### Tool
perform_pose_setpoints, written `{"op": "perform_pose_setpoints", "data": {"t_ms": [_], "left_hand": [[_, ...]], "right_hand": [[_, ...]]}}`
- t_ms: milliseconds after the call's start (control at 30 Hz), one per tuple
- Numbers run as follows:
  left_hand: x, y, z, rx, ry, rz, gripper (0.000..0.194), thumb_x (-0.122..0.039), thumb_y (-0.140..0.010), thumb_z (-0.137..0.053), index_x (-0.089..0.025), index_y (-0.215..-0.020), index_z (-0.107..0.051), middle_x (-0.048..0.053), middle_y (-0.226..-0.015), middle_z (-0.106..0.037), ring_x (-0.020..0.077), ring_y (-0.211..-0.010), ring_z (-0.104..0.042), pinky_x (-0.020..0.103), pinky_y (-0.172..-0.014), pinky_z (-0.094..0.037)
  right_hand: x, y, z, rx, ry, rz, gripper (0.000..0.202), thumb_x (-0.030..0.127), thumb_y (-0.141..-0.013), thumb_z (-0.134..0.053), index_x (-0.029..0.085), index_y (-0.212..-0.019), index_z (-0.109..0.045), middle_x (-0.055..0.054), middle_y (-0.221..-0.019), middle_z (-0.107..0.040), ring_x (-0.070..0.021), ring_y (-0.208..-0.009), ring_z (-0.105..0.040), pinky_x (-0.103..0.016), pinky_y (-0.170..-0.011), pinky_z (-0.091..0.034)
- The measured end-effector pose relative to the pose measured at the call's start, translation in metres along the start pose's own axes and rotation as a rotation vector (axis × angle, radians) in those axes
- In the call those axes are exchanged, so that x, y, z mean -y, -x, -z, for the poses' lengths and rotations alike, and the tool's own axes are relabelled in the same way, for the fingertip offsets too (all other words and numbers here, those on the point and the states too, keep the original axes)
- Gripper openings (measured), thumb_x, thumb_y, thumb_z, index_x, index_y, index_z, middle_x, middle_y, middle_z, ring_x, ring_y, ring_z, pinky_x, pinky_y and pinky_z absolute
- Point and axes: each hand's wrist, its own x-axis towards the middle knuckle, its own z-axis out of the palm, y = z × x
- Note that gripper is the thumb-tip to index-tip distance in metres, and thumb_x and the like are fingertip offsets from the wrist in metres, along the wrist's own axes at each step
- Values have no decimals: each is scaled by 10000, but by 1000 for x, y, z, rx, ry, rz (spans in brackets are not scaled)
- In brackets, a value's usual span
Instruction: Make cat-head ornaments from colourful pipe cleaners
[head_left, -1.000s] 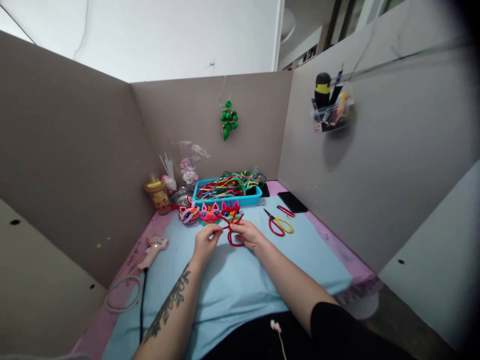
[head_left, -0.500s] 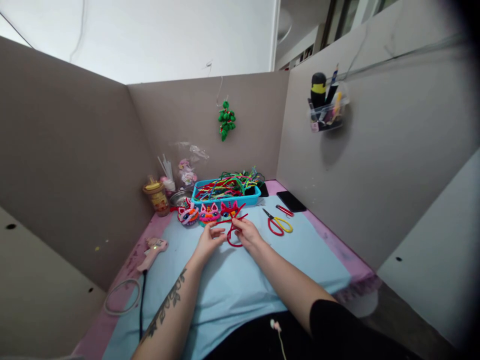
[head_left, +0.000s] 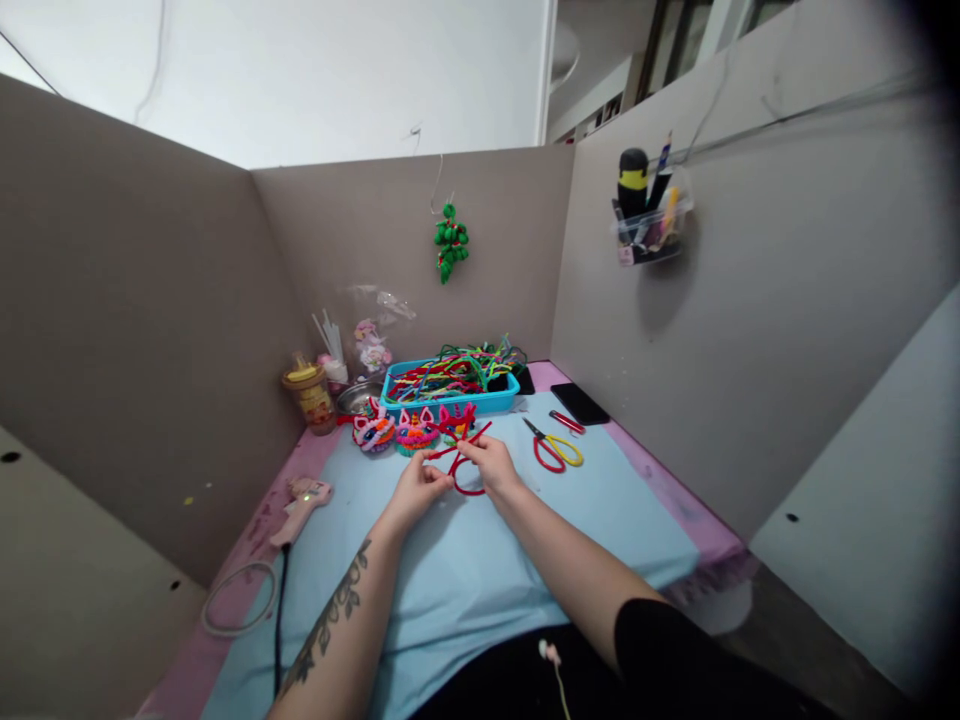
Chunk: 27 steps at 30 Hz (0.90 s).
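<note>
A red pipe cleaner (head_left: 470,492), bent into a loop with crossing ends, is held above the blue cloth (head_left: 480,560). My right hand (head_left: 491,465) pinches it near the crossing, at the loop's right side. On the loop's left side, my left hand (head_left: 421,487) has its thumb and fingertips closed against the red strand. Just beyond my hands sit several fuzzy animal heads, among them a pink one (head_left: 415,432) and a pink-and-white one (head_left: 373,431).
Behind the heads stands a blue basket (head_left: 450,405) of coloured pipe cleaners. Scissors (head_left: 553,447), a red-handled tool (head_left: 567,422) and a black phone (head_left: 580,404) lie right. On the left are a pink glue gun (head_left: 301,510) with its cord and a lidded cup (head_left: 311,398).
My left hand's fingers have closed onto the red strand at the loop's left side; before, they were spread apart. The view has shifted slightly.
</note>
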Motion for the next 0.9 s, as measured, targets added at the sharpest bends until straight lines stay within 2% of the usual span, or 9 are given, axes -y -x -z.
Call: {"op": "perform_pose_setpoints", "data": {"t_ms": [100,167,200,267,367,533,633,733,900], "left_hand": [[0,-2,4,-70,12,-59,668,-334,-570,-771,-168,-1125,-438,83,-916,-646,186,-829,-621,278,-671,-458],[1,-5,7,-125,2,-123,660,-323,-555,-783,-176,-1120,-474,129,-1083,-603,237,-1017,-577,314,-749,-471],[2,-7,8,-145,-2,-141,641,-330,-557,-782,-174,-1106,-491,134,-1094,-600,249,-1048,-563,321,-757,-474],[3,-10,9,-162,11,-147,587,-353,-573,-769,-161,-1066,-516,122,-1010,-635,246,-999,-589,320,-743,-480],[2,-11,8,-167,45,-125,534,-356,-578,-765,-139,-1012,-542,65,-809,-665,196,-795,-636,295,-712,-474],[-8,-4,7,-157,113,-104,519,-333,-572,-773,-121,-1000,-571,-20,-623,-605,124,-605,-587,231,-628,-433],[-13,0,7,-90,122,-90,535,-334,-581,-771,-120,-1035,-586,-36,-596,-574,95,-554,-541,207,-579,-397],[-15,2,7,6,111,-75,567,-335,-580,-772,-117,-1072,-592,-31,-594,-563,89,-541,-518,204,-558,-376],[-17,6,3,122,16,-67,566,-328,-603,-754,-96,-1095,-602,-12,-599,-563,98,-527,-504,228,-554,-385]], "right_hand": [[2,-1,1,42,15,-30,300,392,-532,-745,154,-555,-565,49,-469,-484,-73,-469,-351,-232,-486,-269],[1,1,0,103,4,-73,292,392,-537,-736,154,-584,-574,46,-486,-493,-68,-456,-349,-227,-467,-258],[1,3,-1,150,-6,-96,284,388,-542,-728,153,-592,-578,45,-491,-495,-66,-447,-349,-225,-458,-253],[0,8,-5,250,-23,-124,259,373,-558,-711,151,-596,-584,47,-482,-480,-61,-428,-338,-221,-442,-237],[0,16,-10,329,-33,-93,223,326,-561,-720,148,-633,-607,50,-483,-480,-59,-435,-351,-218,-450,-243],[3,15,-8,343,-97,-74,241,369,-622,-695,141,-668,-632,-5,-580,-568,-85,-503,-434,-223,-478,-279],[3,8,-3,273,-182,-71,242,378,-629,-677,159,-725,-636,-2,-625,-574,-87,-508,-425,-223,-477,-276],[4,4,1,212,-108,25,201,326,-625,-685,188,-756,-621,43,-575,-511,-73,-470,-358,-224,-484,-275],[17,6,6,284,158,291,75,262,-680,-642,197,-715,-629,1,-736,-573,-144,-702,-511,-281,-704,-391]]}}
